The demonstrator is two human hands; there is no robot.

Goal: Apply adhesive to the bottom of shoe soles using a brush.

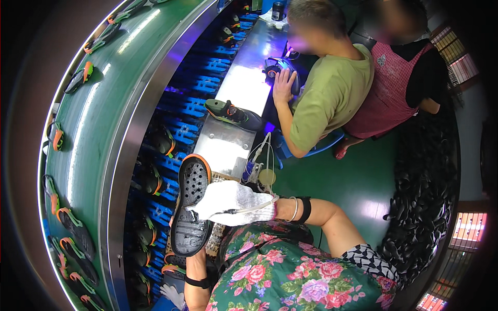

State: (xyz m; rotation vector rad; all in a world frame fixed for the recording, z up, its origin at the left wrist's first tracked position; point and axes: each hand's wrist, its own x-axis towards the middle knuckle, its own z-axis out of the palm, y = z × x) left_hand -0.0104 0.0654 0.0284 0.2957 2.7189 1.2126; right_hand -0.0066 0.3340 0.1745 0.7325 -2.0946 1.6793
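A black shoe sole with an orange rim at the toe and round holes in its front half is held up, toe pointing away. My left hand supports it from below; the sole hides most of that hand, and the bare forearm rises from the lower edge. Over the middle of the sole, my right hand wears a white knit glove and is closed on a small metal-tipped tool. A thin clear tube runs back along the glove to the wrist. Just beneath lies a patterned brown board.
Left of me runs a blue-pronged conveyor carrying shoes, then a green belt with more. A finished-looking shoe rests on the metal ledge. Two co-workers are ahead right, one handling a shoe. Black pieces pile far right.
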